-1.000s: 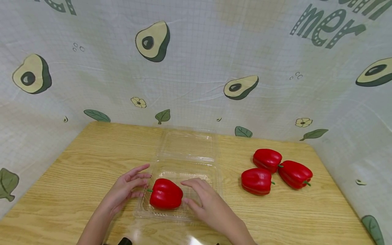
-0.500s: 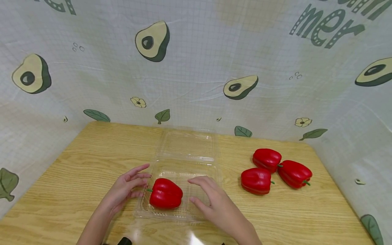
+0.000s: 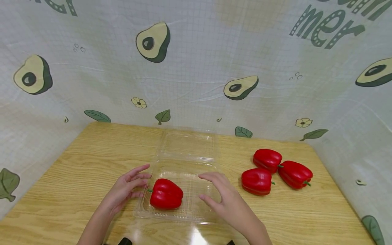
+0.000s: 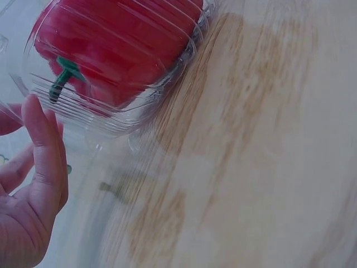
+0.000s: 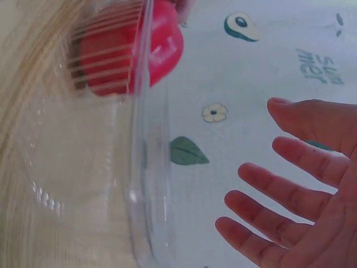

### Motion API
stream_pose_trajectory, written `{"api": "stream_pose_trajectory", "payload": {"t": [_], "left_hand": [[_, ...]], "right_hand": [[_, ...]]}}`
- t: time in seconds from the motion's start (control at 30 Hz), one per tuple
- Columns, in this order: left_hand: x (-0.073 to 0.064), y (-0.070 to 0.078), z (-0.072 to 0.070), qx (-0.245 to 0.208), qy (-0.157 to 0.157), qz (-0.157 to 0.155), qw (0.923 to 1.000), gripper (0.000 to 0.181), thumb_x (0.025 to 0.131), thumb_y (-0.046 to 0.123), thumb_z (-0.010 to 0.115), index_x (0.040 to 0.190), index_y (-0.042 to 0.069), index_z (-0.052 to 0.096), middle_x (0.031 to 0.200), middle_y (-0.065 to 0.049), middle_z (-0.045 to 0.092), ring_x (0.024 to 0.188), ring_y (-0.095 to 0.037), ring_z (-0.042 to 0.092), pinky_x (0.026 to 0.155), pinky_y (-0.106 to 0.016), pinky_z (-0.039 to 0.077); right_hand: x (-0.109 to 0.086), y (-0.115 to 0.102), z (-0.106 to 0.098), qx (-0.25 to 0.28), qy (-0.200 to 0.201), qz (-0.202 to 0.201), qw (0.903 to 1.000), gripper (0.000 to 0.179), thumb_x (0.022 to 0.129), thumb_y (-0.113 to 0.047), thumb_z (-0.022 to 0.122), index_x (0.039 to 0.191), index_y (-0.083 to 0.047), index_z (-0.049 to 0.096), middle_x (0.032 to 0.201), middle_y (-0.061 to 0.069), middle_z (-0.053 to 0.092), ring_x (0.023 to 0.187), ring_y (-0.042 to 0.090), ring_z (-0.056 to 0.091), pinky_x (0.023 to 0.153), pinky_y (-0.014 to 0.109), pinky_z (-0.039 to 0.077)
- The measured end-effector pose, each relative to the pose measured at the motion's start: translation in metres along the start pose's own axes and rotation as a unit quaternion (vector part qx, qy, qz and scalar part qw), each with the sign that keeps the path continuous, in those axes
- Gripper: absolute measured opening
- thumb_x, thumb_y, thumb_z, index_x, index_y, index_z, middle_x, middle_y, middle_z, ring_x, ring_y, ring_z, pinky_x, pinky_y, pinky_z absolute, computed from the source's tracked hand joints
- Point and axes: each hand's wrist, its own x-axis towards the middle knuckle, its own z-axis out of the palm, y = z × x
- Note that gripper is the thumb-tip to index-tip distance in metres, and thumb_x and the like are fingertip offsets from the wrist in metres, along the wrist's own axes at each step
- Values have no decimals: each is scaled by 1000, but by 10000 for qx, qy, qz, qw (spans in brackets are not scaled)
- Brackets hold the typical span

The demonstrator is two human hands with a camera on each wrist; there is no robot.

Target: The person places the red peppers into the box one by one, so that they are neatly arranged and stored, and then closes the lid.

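A red bell pepper [image 3: 166, 194] with a green stem lies on its side in the left part of a clear plastic clamshell box [image 3: 196, 212]. The box's lid [image 3: 187, 144] is folded back flat behind it. My left hand [image 3: 124, 190] is at the box's left wall, fingers loosely bent; in the left wrist view, its fingertips [image 4: 33, 109] are right at the rim near the pepper's stem. My right hand [image 3: 225, 197] hovers over the box's right side with fingers spread and nothing in them. The right wrist view shows its palm and outstretched fingers [image 5: 268, 173] apart from the plastic wall.
Three more red bell peppers lie grouped on the right of the wooden table [image 3: 101, 153]: a front one [image 3: 256, 181], a rear one [image 3: 267, 159] and a right one [image 3: 295, 174]. A cloth [image 3: 196, 61] printed with avocados hangs around the back and sides.
My right hand has drawn away from the pepper, moving right across the box. The left hand, the box and all the peppers have stayed in place.
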Motion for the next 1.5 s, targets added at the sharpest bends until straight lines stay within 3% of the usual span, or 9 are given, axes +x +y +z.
{"api": "stream_pose_trajectory", "payload": {"t": [0.43,0.57,0.83,1.1,1.5], "left_hand": [[-1,1,3,137,201,-199,9995,60,89,17,60,143,10,35,116,-4,57,88,-13,59,70,-29,55],[-1,0,3,136,174,-181,9996,60,89,17,60,143,10,35,116,-5,57,88,-13,59,70,-28,55],[-1,0,2,103,146,-182,9997,60,89,17,60,143,10,34,116,-3,57,88,-12,59,70,-28,54],[-1,0,2,93,127,-175,9997,60,89,17,60,143,10,34,115,-4,57,87,-12,58,69,-27,54],[-2,1,2,106,135,-163,9997,61,89,17,60,143,10,34,116,-5,57,88,-12,58,69,-27,54]], "right_hand": [[-2,16,-29,-265,532,-43,9982,53,78,-19,75,126,-20,54,124,-7,56,115,15,52,90,43,49],[-4,24,-39,-212,591,164,9979,53,78,-20,75,126,-20,54,124,-6,56,112,15,53,89,40,50],[-7,48,-58,-148,760,716,9944,51,80,-20,73,127,-16,53,125,2,56,110,22,52,88,52,48],[-13,76,-72,-90,584,1429,9880,56,84,-32,68,132,-13,47,132,9,51,117,31,48,90,52,48],[-23,105,-91,166,472,2064,9772,63,84,-35,67,136,-9,41,136,17,45,122,37,41,97,60,38]]}}
